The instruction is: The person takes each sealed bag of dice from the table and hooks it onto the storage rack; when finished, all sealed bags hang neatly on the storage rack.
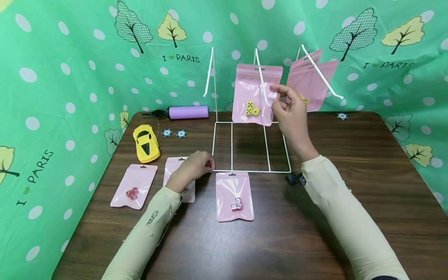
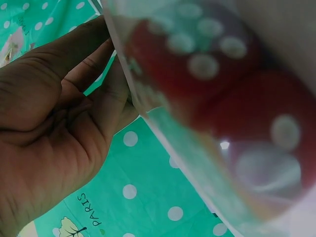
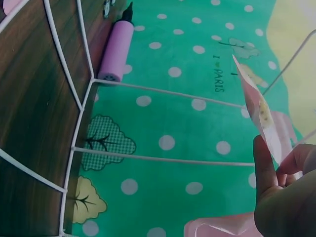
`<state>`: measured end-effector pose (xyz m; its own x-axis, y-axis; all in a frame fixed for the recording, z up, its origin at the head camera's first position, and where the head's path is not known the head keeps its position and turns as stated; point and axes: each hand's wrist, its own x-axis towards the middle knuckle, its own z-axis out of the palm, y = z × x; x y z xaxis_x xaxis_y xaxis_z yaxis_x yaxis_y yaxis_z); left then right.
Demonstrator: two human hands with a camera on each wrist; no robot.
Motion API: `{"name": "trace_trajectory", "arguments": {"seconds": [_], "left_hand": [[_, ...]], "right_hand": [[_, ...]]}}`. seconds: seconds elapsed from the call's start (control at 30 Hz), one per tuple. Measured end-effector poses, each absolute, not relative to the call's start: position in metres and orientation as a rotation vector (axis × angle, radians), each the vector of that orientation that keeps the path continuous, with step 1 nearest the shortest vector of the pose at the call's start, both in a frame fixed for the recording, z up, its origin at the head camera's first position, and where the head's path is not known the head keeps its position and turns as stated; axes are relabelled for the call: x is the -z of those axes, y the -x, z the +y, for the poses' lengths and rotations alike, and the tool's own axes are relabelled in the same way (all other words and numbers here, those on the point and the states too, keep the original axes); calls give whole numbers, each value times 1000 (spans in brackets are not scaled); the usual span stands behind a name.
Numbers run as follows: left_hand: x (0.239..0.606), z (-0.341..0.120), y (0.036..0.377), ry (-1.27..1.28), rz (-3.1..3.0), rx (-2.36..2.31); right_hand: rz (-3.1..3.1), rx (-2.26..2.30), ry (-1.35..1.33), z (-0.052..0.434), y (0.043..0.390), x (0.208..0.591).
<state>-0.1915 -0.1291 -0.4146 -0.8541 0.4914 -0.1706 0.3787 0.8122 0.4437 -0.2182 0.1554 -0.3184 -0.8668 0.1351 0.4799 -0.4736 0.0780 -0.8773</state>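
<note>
My right hand (image 1: 292, 112) pinches the right edge of a pink zip bag with yellow dice (image 1: 241, 87). This bag is up at the middle hook (image 1: 261, 79) of a white wire rack, its top hole at the hook's arm. The right wrist view shows the bag (image 3: 256, 108) nearly edge-on. Down at the rack's front left corner (image 1: 215, 170), my left hand (image 1: 194, 165) holds the wire, fingertips partly hidden. Beneath that hand lies another pink bag (image 1: 170, 167); large red dice (image 2: 197, 64) fill the left wrist view close up.
Pink bags hang on the right hook (image 1: 323, 77). On the table lie a bag with red dice (image 1: 140, 177) and one with pinkish dice (image 1: 232, 186). A yellow toy car (image 1: 146, 144), poker chips (image 1: 181, 133) and a purple pump (image 1: 189, 112) are at left.
</note>
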Motion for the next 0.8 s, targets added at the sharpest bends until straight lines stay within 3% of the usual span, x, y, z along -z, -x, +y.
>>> {"name": "trace_trajectory", "arguments": {"seconds": [0.3, 0.8], "left_hand": [[413, -127, 191, -663, 2717, -571], [413, -127, 189, -634, 2708, -581]], "right_hand": [[-2031, -1730, -323, 160, 230, 316], [-2031, -1678, -337, 180, 214, 315]]}}
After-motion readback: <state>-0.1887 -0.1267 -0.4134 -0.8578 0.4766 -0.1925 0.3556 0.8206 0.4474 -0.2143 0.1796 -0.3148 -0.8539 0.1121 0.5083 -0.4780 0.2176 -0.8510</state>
